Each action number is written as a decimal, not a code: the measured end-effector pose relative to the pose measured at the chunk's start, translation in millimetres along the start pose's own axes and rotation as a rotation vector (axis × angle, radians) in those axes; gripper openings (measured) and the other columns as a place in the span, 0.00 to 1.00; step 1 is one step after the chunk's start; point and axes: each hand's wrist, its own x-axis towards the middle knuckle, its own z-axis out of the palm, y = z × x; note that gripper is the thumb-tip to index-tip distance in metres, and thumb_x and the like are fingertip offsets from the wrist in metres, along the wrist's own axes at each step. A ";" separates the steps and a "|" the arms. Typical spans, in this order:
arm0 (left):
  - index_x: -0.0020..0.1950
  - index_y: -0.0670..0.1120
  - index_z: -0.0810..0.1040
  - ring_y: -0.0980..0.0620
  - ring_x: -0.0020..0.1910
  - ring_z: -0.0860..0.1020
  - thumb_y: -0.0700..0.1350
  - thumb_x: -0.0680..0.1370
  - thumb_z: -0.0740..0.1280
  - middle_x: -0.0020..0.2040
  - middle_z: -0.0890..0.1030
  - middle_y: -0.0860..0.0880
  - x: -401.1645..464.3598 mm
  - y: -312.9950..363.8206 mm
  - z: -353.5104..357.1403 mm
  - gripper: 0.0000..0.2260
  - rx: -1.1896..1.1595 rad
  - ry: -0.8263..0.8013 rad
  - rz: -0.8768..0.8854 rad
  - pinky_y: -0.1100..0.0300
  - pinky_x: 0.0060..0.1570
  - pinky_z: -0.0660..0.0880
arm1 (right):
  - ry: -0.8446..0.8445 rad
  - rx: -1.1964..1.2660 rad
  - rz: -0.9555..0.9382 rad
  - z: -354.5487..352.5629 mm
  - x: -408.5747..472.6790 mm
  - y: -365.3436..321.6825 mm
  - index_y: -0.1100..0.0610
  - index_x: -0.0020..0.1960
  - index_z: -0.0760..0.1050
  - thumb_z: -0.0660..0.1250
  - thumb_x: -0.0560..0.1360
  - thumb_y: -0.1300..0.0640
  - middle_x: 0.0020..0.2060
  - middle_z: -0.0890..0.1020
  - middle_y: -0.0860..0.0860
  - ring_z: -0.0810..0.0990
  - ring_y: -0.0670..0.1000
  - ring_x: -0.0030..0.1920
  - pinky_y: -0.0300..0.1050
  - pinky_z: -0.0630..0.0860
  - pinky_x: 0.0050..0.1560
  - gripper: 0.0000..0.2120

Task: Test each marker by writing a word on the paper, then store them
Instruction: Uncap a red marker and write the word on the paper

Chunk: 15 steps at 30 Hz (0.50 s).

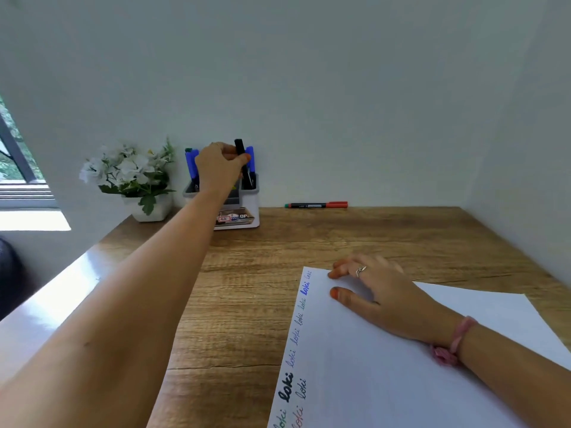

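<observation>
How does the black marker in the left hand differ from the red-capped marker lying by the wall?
The black marker stands upright, its lower end in the white holder; the red-capped marker lies flat on the desk. The left hand pinches the black one; nothing touches the red-capped one. The black one looks all black; the other has a red cap and a green end. Both are at the desk's far edge.

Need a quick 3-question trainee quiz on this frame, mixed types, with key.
1. True or false: the left hand grips a black marker at the white organizer.
2. Which marker lies on the desk by the wall? A) red-capped B) yellow C) blue
3. Fill in: the right hand rests on the ____.

Key: 1 true; 2 A, the red-capped marker; 3 paper.
</observation>
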 end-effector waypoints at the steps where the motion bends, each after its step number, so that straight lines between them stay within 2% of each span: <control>1: 0.56 0.38 0.77 0.57 0.37 0.79 0.42 0.73 0.72 0.46 0.82 0.44 -0.7 -0.3 1.6 0.14 -0.001 -0.019 -0.004 0.69 0.35 0.78 | 0.001 -0.001 0.000 0.0 0.3 0.1 0.39 0.61 0.70 0.46 0.70 0.31 0.60 0.69 0.33 0.60 0.33 0.59 0.41 0.55 0.59 0.27; 3: 0.56 0.37 0.77 0.60 0.34 0.78 0.40 0.72 0.73 0.45 0.81 0.44 -0.9 -3.0 3.9 0.15 0.017 -0.045 0.004 0.73 0.31 0.76 | 0.003 0.004 0.002 0.3 0.7 0.1 0.39 0.60 0.70 0.46 0.69 0.31 0.60 0.69 0.34 0.61 0.34 0.60 0.41 0.55 0.59 0.27; 5: 0.56 0.37 0.77 0.60 0.33 0.77 0.39 0.71 0.73 0.44 0.80 0.45 -0.6 -6.2 4.2 0.15 0.035 -0.054 0.015 0.71 0.32 0.77 | 0.001 0.000 0.004 0.2 0.7 0.2 0.39 0.60 0.70 0.46 0.69 0.31 0.60 0.69 0.34 0.61 0.35 0.61 0.41 0.55 0.59 0.27; 7: 0.55 0.37 0.76 0.59 0.33 0.77 0.39 0.72 0.73 0.44 0.80 0.46 -0.8 -8.1 4.6 0.14 0.033 -0.039 0.001 0.67 0.37 0.79 | -0.006 -0.005 0.006 0.0 0.8 0.4 0.39 0.61 0.70 0.46 0.69 0.31 0.61 0.69 0.34 0.61 0.35 0.62 0.42 0.56 0.60 0.27; 9: 0.55 0.39 0.76 0.55 0.37 0.79 0.41 0.74 0.71 0.45 0.79 0.47 -3.2 -8.3 6.4 0.12 0.035 0.029 0.024 0.61 0.44 0.79 | -0.013 -0.005 0.007 -0.5 0.6 0.2 0.40 0.61 0.70 0.45 0.69 0.31 0.61 0.69 0.34 0.61 0.36 0.62 0.43 0.56 0.60 0.27; 11: 0.54 0.41 0.77 0.52 0.44 0.78 0.42 0.76 0.66 0.47 0.78 0.46 -10.3 -4.6 9.4 0.08 0.089 0.127 0.162 0.60 0.49 0.77 | -0.009 0.007 0.007 -1.1 0.1 -0.8 0.40 0.61 0.70 0.46 0.69 0.31 0.61 0.69 0.35 0.62 0.37 0.63 0.42 0.55 0.60 0.27; 12: 0.53 0.40 0.77 0.53 0.44 0.77 0.41 0.77 0.65 0.48 0.77 0.45 -15.8 -0.9 12.2 0.08 0.109 0.143 0.266 0.66 0.48 0.74 | -0.005 0.010 0.007 -1.4 -0.3 -1.2 0.40 0.61 0.70 0.46 0.69 0.31 0.61 0.69 0.35 0.62 0.37 0.63 0.42 0.55 0.60 0.28; 13: 0.53 0.40 0.77 0.57 0.42 0.75 0.40 0.77 0.64 0.49 0.76 0.45 -22.9 4.1 16.4 0.07 0.129 0.108 0.377 0.71 0.46 0.71 | -0.003 0.009 0.007 -1.5 -0.5 -1.3 0.41 0.61 0.71 0.46 0.69 0.31 0.61 0.69 0.36 0.62 0.37 0.63 0.42 0.55 0.60 0.28; 15: 0.54 0.39 0.77 0.61 0.38 0.72 0.38 0.77 0.63 0.48 0.73 0.46 -39.9 12.9 29.8 0.07 0.195 -0.125 0.571 0.76 0.43 0.69 | -0.005 -0.004 0.006 -1.7 -0.7 -1.8 0.41 0.61 0.70 0.45 0.69 0.31 0.62 0.69 0.36 0.62 0.38 0.64 0.42 0.55 0.60 0.28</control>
